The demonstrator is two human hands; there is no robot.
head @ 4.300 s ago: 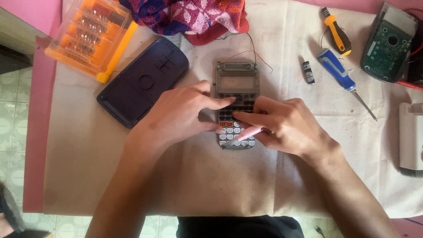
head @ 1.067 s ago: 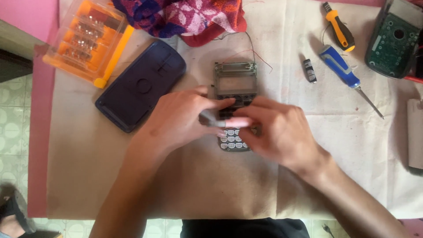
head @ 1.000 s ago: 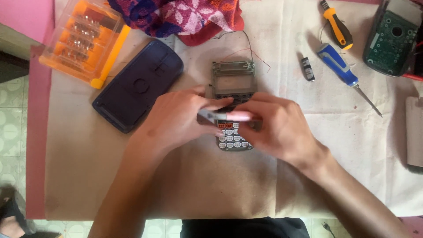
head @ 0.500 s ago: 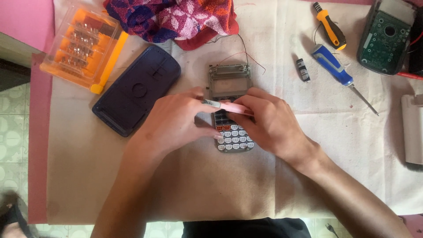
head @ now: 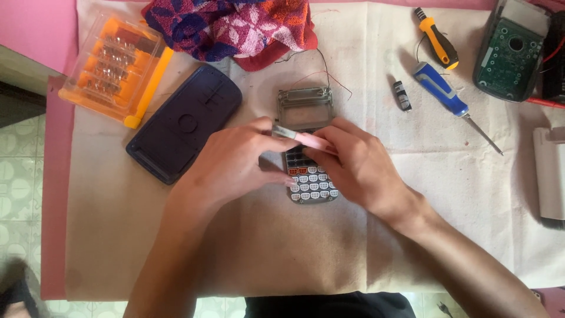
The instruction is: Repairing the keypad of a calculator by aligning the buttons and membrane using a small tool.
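on the pale cloth (head: 459, 235) spread over the pink table (head: 35, 35), my two hands met over an opened calculator (head: 309, 171), which lay flat in the middle, its keypad toward me and its bare display frame pointing away, thin wires trailing off the top. my left hand (head: 235, 162) rested its fingers against the left edge of the body, thumb and forefinger pressed together on the tip of a slim pink-and-white tool (head: 300, 136). my right hand (head: 353, 165) pinched the other end of that tool, fingers curled close, the shaft lying across the calculator just above the keys. the thing looked light and thin, hard plastic, likely to skate on the cloth unless held down by its edges; i judged the loose wires and exposed board fragile, so the sides of the casing were the safe place to grip. the tool seemed stiff, small and easy to let slip. to the left lay the dark blue back cover (head: 185, 121), well apart, and beyond it an orange bit case (head: 115, 68). a patterned rag (head: 235, 26) sat above, and to the right a blue screwdriver (head: 444, 94), a yellow-handled screwdriver (head: 435, 38) and a green circuit board (head: 509, 50).
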